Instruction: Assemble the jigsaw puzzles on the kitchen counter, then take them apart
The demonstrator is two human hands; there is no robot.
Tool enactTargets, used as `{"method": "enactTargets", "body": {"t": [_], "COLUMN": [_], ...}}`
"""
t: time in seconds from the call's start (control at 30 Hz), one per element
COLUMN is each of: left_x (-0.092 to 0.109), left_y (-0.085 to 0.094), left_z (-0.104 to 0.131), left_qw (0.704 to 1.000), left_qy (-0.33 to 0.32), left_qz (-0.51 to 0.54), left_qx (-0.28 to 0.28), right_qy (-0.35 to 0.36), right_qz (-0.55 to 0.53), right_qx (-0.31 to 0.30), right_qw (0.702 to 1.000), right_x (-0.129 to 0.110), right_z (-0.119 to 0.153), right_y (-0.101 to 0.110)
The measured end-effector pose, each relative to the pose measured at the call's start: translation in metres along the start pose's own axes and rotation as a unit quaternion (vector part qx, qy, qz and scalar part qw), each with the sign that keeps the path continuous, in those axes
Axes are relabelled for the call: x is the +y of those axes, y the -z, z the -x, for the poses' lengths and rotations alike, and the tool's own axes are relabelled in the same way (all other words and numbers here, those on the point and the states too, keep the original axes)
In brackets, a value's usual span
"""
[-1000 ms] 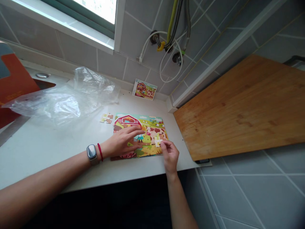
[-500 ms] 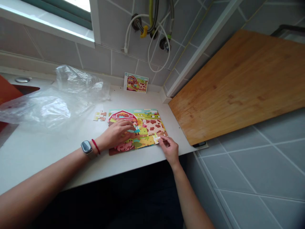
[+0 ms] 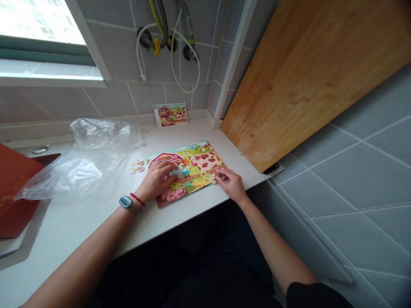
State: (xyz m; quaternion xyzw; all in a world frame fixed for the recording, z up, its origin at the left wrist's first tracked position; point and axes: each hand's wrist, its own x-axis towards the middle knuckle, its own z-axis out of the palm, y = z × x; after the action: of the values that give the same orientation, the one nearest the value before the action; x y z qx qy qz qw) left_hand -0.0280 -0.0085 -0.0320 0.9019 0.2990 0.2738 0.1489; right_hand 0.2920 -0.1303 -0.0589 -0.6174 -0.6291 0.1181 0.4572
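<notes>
A farm jigsaw puzzle (image 3: 204, 161) with a red barn, a spotted cow and a pink pig lies on the counter. My left hand (image 3: 157, 180) rests on its left part, fingers spread over the barn area and hiding some of it. At the lower right, my right hand (image 3: 233, 185) pinches a pale yellow and white puzzle piece (image 3: 211, 178) between thumb and fingers, over the puzzle's edge below the cow. Some loose joined pieces (image 3: 137, 166) lie just left of the puzzle.
A small picture card (image 3: 171, 115) of the same farm scene leans against the back wall. Crumpled clear plastic bags (image 3: 85, 164) and an orange-red folder-like item (image 3: 22, 188) lie at left. A large wooden board (image 3: 305, 85) leans at right. The white counter (image 3: 154, 229) ends near my body.
My view has shifted and turned. My right hand still holds the piece, which now looks more tilted at the puzzle's lower right. My left hand stays on the puzzle, its fingers slightly more bent.
</notes>
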Motion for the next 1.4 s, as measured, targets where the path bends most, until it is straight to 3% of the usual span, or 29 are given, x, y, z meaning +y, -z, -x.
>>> {"method": "enactTargets", "body": {"t": [0.2, 0.37, 0.7, 1.13, 1.27, 1.4], "left_x": [0.0, -0.004, -0.013, -0.012, -0.014, -0.014], "left_y": [0.006, 0.006, -0.001, 0.002, 0.002, 0.003], "left_z": [-0.001, 0.0, 0.001, 0.001, 0.002, 0.002], "left_qw": [0.999, 0.998, 0.997, 0.996, 0.996, 0.996], "left_qy": [0.018, 0.05, 0.05, 0.06, 0.068, 0.067], "left_qz": [-0.03, -0.048, -0.05, -0.058, -0.058, -0.056], "left_qx": [0.018, 0.007, 0.025, 0.012, 0.011, 0.013], "right_qy": [0.028, 0.052, 0.102, 0.072, 0.012, -0.004], "right_qz": [-0.005, -0.001, 0.026, 0.09, 0.12, 0.137], "right_qx": [0.0, -0.004, -0.045, -0.083, -0.065, -0.043], "right_qw": [1.0, 0.999, 0.993, 0.99, 0.991, 0.99], "right_x": [0.006, -0.004, -0.017, -0.023, -0.036, -0.044], "right_z": [0.001, 0.0, 0.014, 0.01, 0.011, 0.014], "right_y": [-0.005, -0.002, -0.011, -0.008, -0.018, -0.031]}}
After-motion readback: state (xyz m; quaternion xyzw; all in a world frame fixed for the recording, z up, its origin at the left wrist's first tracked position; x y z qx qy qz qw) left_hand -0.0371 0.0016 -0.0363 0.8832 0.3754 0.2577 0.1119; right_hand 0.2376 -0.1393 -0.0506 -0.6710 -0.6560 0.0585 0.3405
